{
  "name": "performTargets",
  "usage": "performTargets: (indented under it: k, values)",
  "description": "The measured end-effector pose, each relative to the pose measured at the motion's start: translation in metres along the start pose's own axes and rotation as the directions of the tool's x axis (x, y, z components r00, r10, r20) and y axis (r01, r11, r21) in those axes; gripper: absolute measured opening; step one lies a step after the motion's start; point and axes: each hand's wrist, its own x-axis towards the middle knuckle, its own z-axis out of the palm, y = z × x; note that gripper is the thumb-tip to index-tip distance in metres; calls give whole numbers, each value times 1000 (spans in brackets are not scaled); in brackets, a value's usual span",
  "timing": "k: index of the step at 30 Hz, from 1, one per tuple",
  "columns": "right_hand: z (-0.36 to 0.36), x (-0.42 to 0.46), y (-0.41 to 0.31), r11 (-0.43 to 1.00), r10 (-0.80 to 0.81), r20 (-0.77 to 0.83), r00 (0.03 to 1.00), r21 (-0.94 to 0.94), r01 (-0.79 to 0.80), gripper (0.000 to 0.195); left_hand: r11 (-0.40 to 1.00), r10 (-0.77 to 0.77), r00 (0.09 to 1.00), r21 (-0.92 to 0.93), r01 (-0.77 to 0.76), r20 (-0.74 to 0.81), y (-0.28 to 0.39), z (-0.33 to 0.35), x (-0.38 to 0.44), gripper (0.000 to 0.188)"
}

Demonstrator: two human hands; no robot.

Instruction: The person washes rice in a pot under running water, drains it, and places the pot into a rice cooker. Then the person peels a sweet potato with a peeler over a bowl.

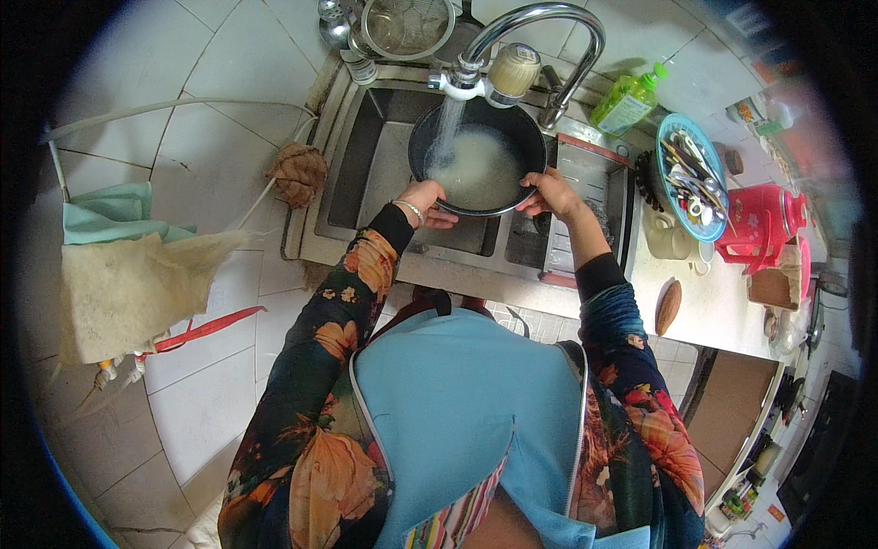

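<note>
A dark round cooking pot (pixel 478 206) is held over the stainless steel sink (pixel 343 171), beneath a faucet filter (pixel 461 88) from which water pours. Cloudy whitish water (pixel 480 165) lies inside; what is at its bottom cannot be told. My left hand (pixel 426 204), with a bracelet at the wrist, grips the rim at its lower left. At the lower right, my right hand (pixel 550 194) grips the rim with the thumb on top. The curved chrome spout (pixel 597 41) arches to the right above the pot.
A drying rack (pixel 590 165) spans the right basin. Beyond it stand a green soap bottle (pixel 623 103), a blue basket of cutlery (pixel 717 226), cups (pixel 669 240) and a red thermos (pixel 758 219). A mesh strainer (pixel 407 27) is behind the sink. Cloths (pixel 137 288) hang at left.
</note>
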Motion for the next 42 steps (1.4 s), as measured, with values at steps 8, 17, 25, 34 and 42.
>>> performTargets:
  k: [8,17,25,34,42]
  values:
    - [-7,12,12,1000,-30,42,999,10,30,30,1000,5,1000,-9,-5,29,-2,-2,4,41]
    - [-6,6,8,1000,-19,32,999,21,18,33,1000,21,999,-11,-21,-27,-1,3,-1,43]
    - [-6,7,9,999,-24,31,999,27,23,34,1000,11,1000,-13,-11,11,-4,-2,10,44]
    - [-6,7,9,999,-22,24,999,35,21,34,1000,3,1000,-26,-3,20,-2,0,6,42]
    - [-10,6,12,999,-22,33,999,45,21,34,998,17,1000,-54,-17,6,-3,3,6,43]
